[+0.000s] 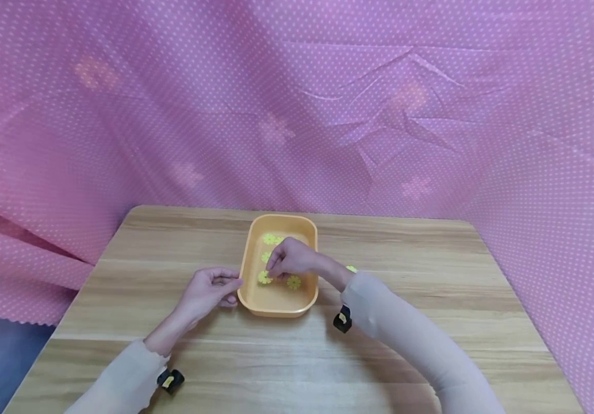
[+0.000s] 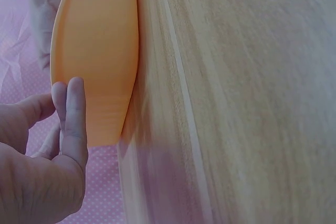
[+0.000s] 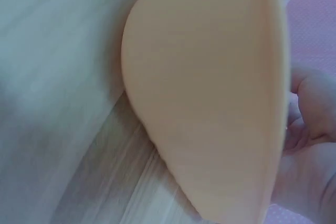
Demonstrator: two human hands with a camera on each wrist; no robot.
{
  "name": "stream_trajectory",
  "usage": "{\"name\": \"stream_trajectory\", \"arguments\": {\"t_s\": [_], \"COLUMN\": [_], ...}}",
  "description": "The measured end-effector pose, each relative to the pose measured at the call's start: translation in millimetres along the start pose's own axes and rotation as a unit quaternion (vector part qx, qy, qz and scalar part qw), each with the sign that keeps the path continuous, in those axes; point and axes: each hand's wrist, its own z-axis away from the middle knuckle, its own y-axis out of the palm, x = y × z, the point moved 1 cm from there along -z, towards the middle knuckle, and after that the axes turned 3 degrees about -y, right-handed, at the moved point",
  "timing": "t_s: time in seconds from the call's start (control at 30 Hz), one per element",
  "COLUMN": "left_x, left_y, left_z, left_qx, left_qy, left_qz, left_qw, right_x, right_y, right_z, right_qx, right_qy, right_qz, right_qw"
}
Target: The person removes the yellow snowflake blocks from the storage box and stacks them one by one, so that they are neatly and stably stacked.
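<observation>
Head view: an orange, rounded-rectangular, plastic-looking tray (image 1: 278, 314) on a wood-grain table (image 1: 431, 253) is pinched at its rim by the left hand (image 1: 210, 293). Inside, the right hand (image 1: 292, 257) is poised, fingers bent, beside yellow flower-shaped pieces (image 1: 294, 282); whether one is held cannot be told. Neighbouring pieces might be dislodged by brushing fingers, or the tray skewed by an uneven left-hand pull.
</observation>
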Motion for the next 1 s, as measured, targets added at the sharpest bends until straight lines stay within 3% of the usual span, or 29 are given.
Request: {"name": "stream_trajectory", "arguments": {"t_s": [0.37, 1.0], "left_x": [-0.3, -1.2], "left_y": [1.1, -0.3], "left_z": [-1.2, -2.4], "left_qx": [-0.004, 0.001], "left_qy": [0.003, 0.007], "left_qz": [-0.003, -0.003], "left_qw": [1.0, 1.0], "right_x": [9.8, 7.0], "right_y": [-10.5, -51.9], "right_z": [20.9, 52.8], "right_qx": [-0.014, -0.065], "right_qy": [-0.004, 0.004], "right_qz": [-0.037, -0.08], "right_qw": [0.999, 0.995]}}
